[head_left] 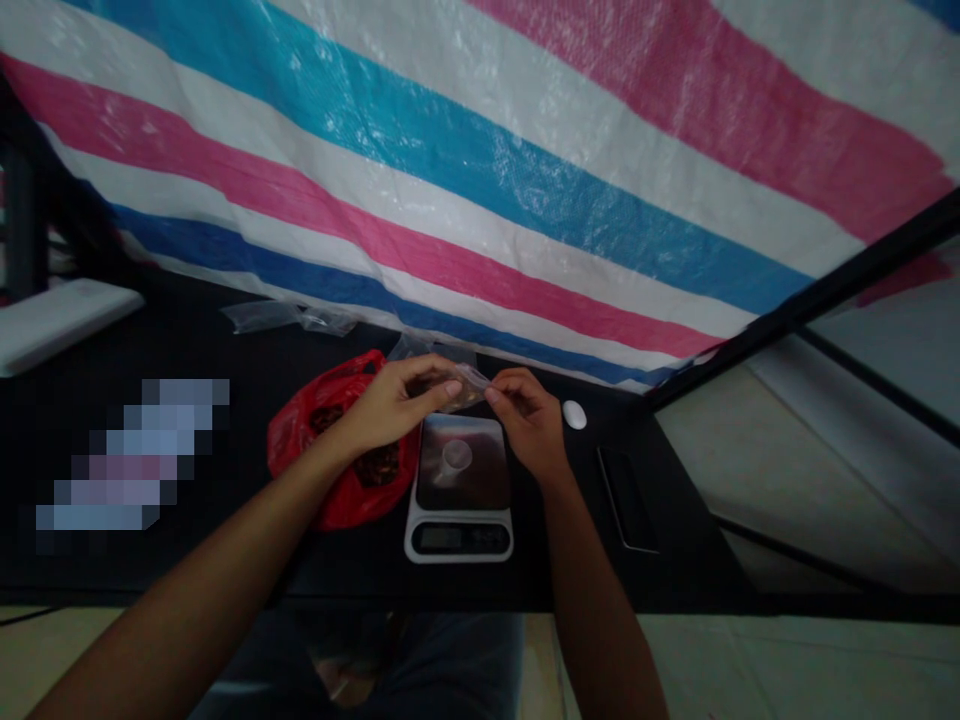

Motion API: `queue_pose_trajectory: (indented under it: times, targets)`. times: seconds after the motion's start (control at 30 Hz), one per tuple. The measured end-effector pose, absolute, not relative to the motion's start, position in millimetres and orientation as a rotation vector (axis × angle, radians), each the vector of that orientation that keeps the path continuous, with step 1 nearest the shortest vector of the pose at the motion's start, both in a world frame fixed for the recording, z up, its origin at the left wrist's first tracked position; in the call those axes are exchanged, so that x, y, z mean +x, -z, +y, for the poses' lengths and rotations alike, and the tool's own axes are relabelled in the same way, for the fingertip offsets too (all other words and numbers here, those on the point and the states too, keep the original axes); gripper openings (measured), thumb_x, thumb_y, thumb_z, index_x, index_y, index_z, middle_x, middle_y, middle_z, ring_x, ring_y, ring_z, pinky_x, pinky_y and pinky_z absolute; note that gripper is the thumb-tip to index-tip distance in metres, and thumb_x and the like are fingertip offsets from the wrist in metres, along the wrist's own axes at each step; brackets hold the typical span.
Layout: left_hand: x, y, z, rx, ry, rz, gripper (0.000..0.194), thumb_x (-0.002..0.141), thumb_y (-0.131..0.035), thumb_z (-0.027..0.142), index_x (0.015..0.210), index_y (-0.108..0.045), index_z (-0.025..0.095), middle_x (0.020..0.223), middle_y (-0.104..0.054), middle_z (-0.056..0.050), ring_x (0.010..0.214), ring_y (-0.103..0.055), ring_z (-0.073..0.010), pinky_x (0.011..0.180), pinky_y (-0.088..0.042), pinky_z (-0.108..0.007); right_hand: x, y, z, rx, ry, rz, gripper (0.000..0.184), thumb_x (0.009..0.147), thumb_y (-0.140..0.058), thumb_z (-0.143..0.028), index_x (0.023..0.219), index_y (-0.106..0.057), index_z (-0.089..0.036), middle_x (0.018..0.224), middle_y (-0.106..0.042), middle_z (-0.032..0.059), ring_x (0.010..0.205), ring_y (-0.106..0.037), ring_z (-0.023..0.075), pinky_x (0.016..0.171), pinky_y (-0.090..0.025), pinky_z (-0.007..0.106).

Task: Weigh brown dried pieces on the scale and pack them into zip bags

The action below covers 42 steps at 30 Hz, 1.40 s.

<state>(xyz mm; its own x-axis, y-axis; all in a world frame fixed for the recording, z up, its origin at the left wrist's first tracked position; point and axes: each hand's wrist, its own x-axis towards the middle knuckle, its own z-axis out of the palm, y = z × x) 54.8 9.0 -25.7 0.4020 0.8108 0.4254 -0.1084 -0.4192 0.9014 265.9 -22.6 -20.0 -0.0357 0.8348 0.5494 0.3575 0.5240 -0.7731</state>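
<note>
Black surface runs beneath everything in front of me, with a pink, blue and white striped tarp draped along its far side. At the far left sits a white slab, and nearer me a pixelated patch hides whatever lies there. Farther along, a crumpled clear plastic bag lies flat. Next comes a red plastic bag with dark lumps showing through it, just under my left grip. That grip is closed around one end of a small clear packet, held in the air just above the back edge of a digital kitchen scale. Something brownish sits inside the packet, too small to make out. My right grip pinches the packet's other end between thumb and finger. The packet isn't touching the scale's steel platform, and the display looks dark. Just right of my hand lies a small white oval object, then a dark slot in the surface.
</note>
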Motion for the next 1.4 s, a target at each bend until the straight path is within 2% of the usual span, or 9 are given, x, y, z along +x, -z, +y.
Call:
queue_pose_trajectory:
  times: [0.17, 0.33, 0.73, 0.87, 1.07, 1.2, 1.4]
  targets:
    - [59, 24, 7, 1.633, -1.238, 0.677, 0.029, 0.092, -0.071, 0.042, 0.098, -0.077, 0.014, 0.092, -0.080, -0.007, 0.081, -0.073, -0.0190, 0.075, -0.058, -0.027, 260, 19, -25, -1.048, -0.501, -1.668, 0.016, 0.091, -0.071, -0.037, 0.084, -0.071, -0.022, 0.093, -0.067, 0.0048, 0.076, -0.057, 0.0162, 0.063, -0.044, 0.031]
    - [61, 22, 5, 1.556, -1.220, 0.697, 0.029, 0.088, -0.075, 0.043, 0.094, -0.077, 0.014, 0.088, -0.080, -0.007, 0.077, -0.075, -0.0189, 0.072, -0.059, -0.027, 259, 17, -26, -1.046, -0.477, -1.695, 0.011, 0.092, -0.068, -0.027, 0.082, -0.071, -0.022, 0.091, -0.068, 0.0037, 0.071, -0.054, 0.0147, 0.061, -0.040, 0.030]
    - [60, 19, 4, 1.491, -1.155, 0.706, 0.029, 0.083, -0.079, 0.041, 0.096, -0.084, 0.015, 0.094, -0.083, -0.008, 0.080, -0.076, -0.0194, 0.075, -0.061, -0.027, 256, 17, -28, -1.023, -0.422, -1.686, 0.009, 0.092, -0.068, -0.025, 0.084, -0.070, -0.021, 0.092, -0.068, 0.0036, 0.076, -0.057, 0.0152, 0.064, -0.041, 0.030]
    - [58, 17, 6, 1.473, -1.213, 0.764, 0.030, 0.080, -0.081, 0.042, 0.091, -0.083, 0.014, 0.089, -0.082, -0.008, 0.076, -0.074, -0.0189, 0.074, -0.060, -0.028, 257, 18, -28, -1.025, -0.421, -1.666, 0.009, 0.091, -0.068, -0.025, 0.083, -0.070, -0.021, 0.091, -0.067, 0.0036, 0.076, -0.057, 0.0153, 0.063, -0.041, 0.030]
    - [62, 18, 5, 1.543, -1.207, 0.735, 0.030, 0.083, -0.077, 0.043, 0.089, -0.080, 0.014, 0.086, -0.080, -0.008, 0.074, -0.073, -0.0191, 0.069, -0.060, -0.028, 252, 18, -30, -1.017, -0.417, -1.696, 0.008, 0.090, -0.069, -0.026, 0.084, -0.070, -0.022, 0.091, -0.068, 0.0036, 0.073, -0.057, 0.0150, 0.062, -0.043, 0.030]
    - [64, 18, 2, 1.639, -1.216, 0.752, 0.027, 0.086, -0.074, 0.041, 0.088, -0.079, 0.014, 0.087, -0.080, -0.008, 0.076, -0.073, -0.0185, 0.070, -0.058, -0.027, 251, 17, -32, -1.027, -0.391, -1.717, 0.010, 0.092, -0.066, -0.026, 0.083, -0.069, -0.022, 0.093, -0.068, 0.0044, 0.080, -0.061, 0.0164, 0.066, -0.046, 0.030]
    - [66, 18, 0, 1.755, -1.221, 0.736, 0.019, 0.087, -0.072, 0.033, 0.086, -0.078, 0.016, 0.086, -0.079, -0.006, 0.080, -0.072, -0.0188, 0.076, -0.058, -0.029, 250, 19, -32, -1.004, -0.368, -1.727, 0.008, 0.091, -0.066, -0.024, 0.083, -0.068, -0.022, 0.091, -0.066, 0.0037, 0.079, -0.061, 0.0162, 0.067, -0.047, 0.030]
